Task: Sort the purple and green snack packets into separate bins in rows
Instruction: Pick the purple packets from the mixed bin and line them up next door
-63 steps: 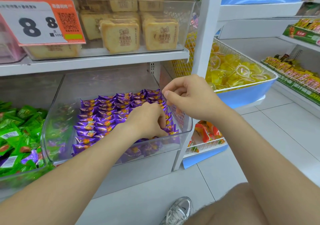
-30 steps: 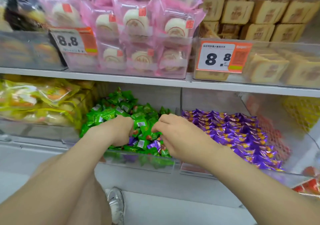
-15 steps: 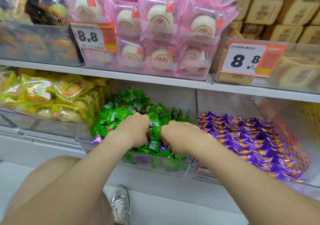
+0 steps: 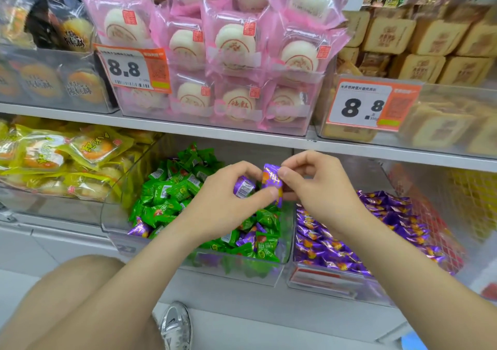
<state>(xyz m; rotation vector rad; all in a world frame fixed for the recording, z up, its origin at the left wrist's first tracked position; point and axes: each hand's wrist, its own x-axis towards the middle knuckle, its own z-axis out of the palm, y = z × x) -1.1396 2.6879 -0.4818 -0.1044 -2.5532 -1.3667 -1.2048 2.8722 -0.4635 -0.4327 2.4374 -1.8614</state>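
Lower shelf, left to right. Yellow-wrapped pastry packets (image 4: 53, 158) fill the leftmost clear bin. Beside it stands the green bin (image 4: 115, 231), a clear plastic tub heaped with green snack packets (image 4: 166, 196). Stray purple packets lie among them, one at the front left corner (image 4: 139, 228) and another near the front right (image 4: 248, 238). Above this heap the left hand (image 4: 223, 201) curls its fingers round a first purple packet (image 4: 243, 187), barcode side showing, while its thumb lies against the lower part of a second purple packet (image 4: 272, 183). That second packet stands upright between the two hands, its upper edge pinched between thumb and forefinger of the right hand (image 4: 322, 193), whose remaining fingers are curled. Both hands hover over the right half of the green bin, close to the neighbouring purple bin (image 4: 322, 282), where purple snack packets (image 4: 376, 228) lie in overlapping rows. Upper shelf: pink-wrapped round white cakes (image 4: 228, 43) with an 8.8 price tag (image 4: 133, 70), then square tan biscuits (image 4: 419, 37) behind a second 8.8 price tag (image 4: 368, 105). A grey shoe (image 4: 174, 325) shows on the floor below.
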